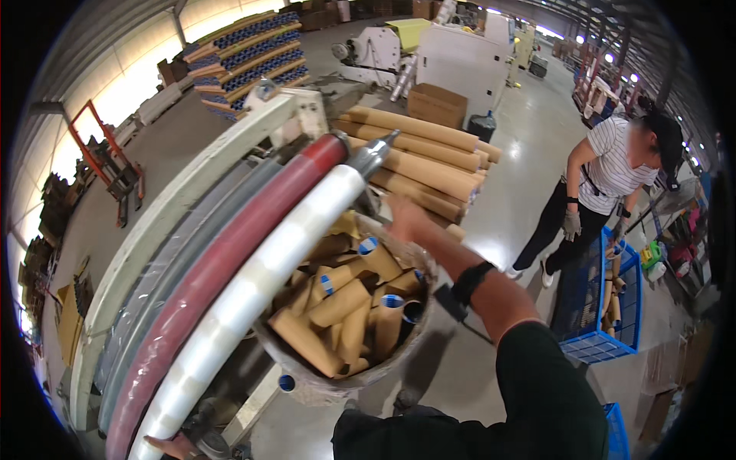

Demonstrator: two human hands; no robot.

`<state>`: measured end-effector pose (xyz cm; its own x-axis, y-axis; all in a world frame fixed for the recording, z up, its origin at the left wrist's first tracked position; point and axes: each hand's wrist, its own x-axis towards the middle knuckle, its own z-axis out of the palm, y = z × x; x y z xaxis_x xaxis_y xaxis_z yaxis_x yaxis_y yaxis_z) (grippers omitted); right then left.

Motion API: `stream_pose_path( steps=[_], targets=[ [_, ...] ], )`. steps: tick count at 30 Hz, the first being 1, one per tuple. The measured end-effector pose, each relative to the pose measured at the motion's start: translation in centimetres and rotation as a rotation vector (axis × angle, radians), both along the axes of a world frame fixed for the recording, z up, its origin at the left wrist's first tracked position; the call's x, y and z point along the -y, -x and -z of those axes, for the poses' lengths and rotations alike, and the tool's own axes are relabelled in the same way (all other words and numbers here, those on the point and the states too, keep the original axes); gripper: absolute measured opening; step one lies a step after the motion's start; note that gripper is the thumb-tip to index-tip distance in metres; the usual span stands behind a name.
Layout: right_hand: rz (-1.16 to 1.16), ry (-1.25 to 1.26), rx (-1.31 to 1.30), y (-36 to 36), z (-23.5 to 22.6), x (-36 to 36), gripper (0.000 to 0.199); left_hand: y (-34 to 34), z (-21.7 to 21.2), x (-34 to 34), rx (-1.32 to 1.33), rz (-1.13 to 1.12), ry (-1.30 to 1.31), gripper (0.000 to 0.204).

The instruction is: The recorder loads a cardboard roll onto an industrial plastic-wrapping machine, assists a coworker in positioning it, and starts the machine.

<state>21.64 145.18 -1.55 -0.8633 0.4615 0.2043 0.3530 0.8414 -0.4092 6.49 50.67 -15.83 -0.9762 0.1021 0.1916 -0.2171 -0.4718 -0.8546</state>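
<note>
A long white roll [249, 280] with pale bands lies slantwise on the machine, a metal shaft tip [376, 153] sticking out of its far end. My left hand [178, 446] rests against the roll's near end, its visible fingers stretched out along the surface. Beyond the bin, my right hand [400, 218] is close to the machine frame below the shaft tip; blur hides its fingers. Alongside the white roll runs a red roller [230, 280], with a grey roller [180, 268] past it. Below my right forearm stands a round bin [418, 326] full of short cardboard tubes [341, 305].
Long cardboard tubes [418, 157] are stacked behind the bin. To the right, a person [613, 165] wearing gloves stands by a blue crate [602, 349] holding tubes. An orange hand stacker [111, 165] is at the left. A tall stack [245, 61] of tubes and a white machine [464, 65] stand farther back.
</note>
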Motion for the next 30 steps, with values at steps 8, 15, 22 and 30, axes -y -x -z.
stream_pose_path(
  steps=[8,15,22,30],
  targets=[
    [-0.393,0.256,0.136,-8.6,5.8,-6.6,0.07,1.9,-1.2,-9.0,-0.048,0.3,-0.054,0.066],
    [-0.479,0.616,0.062,-4.8,1.6,-18.2,0.063,2.0,-1.1,-24.4,-0.342,0.724,-1.979,0.059],
    [-0.52,1.404,0.111,1.5,3.8,-23.6,0.072,0.4,1.1,-42.3,-0.573,1.374,-3.268,0.06],
    [-0.069,2.13,-0.425,8.7,4.8,-36.9,0.047,-7.2,-10.3,-100.9,-0.516,0.36,-4.626,0.059]
  ],
)
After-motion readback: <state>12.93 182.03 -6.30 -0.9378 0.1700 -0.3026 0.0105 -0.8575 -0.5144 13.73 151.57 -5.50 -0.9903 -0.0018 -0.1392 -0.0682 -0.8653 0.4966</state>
